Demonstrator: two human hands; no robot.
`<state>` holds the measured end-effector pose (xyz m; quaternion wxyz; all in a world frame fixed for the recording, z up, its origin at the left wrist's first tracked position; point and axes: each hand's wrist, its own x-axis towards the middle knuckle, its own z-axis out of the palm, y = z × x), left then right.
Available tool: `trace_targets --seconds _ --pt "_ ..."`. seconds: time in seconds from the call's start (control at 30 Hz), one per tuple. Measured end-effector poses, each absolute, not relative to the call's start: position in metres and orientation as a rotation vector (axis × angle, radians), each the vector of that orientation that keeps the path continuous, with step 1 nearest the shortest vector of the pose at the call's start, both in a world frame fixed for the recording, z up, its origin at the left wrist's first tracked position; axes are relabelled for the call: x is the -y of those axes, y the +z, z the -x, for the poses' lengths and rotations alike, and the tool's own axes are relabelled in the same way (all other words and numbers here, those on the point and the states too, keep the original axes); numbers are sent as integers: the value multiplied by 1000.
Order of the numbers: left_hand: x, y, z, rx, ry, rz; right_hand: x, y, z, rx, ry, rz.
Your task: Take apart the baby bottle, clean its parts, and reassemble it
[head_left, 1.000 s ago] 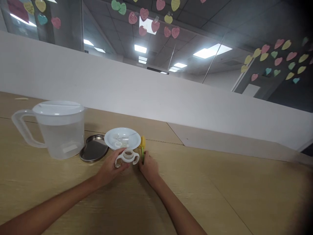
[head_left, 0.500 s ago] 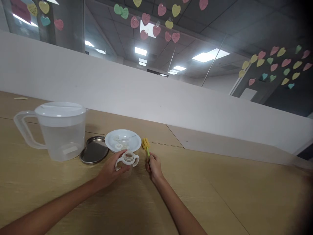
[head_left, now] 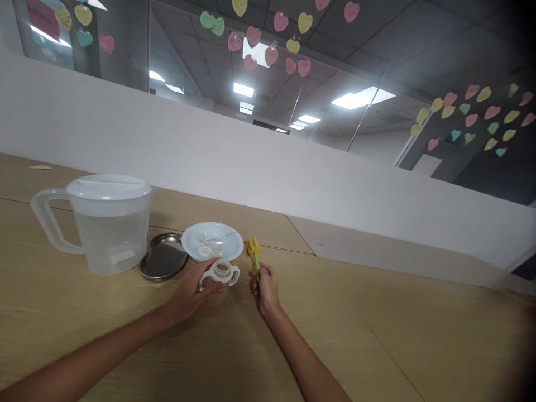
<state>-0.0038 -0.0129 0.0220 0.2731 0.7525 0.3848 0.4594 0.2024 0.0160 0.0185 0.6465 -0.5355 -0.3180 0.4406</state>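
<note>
A clear baby bottle [head_left: 221, 272] with a white two-handled collar and an uncapped mouth is gripped by my left hand [head_left: 193, 290], its fingers around the side. Just to the right, my right hand [head_left: 267, 286] is closed on the green handle of a bottle brush [head_left: 253, 247], whose yellow head points up and away from me. The brush and the bottle are apart. Beyond the bottle stands a white bowl [head_left: 189, 237] holding small clear and white parts, among them a white ring [head_left: 205, 252]; the other parts are hard to make out.
On the left a lidded translucent pitcher [head_left: 115, 229] holds clear liquid. A shallow metal tray [head_left: 164, 258] lies between it and the bowl. A white wall [head_left: 234, 167] with glass above it bounds the wooden table [head_left: 377, 312] at the back.
The brush head has shifted slightly right and turned more upright in my right hand. My left hand keeps hold of the bottle. The whole view has shifted a little.
</note>
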Motion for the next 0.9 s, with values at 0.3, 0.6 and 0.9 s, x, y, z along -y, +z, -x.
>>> trace_targets --seconds 0.3,0.6,0.9 --pt "15 25 4 -1050 1234 -2014 -14 19 -202 775 1018 1209" --pt "17 30 3 -1045 1253 -1990 -15 16 -201 805 1016 1231" --pt "16 28 4 -1032 1240 -1993 -16 14 -202 810 1018 1227"
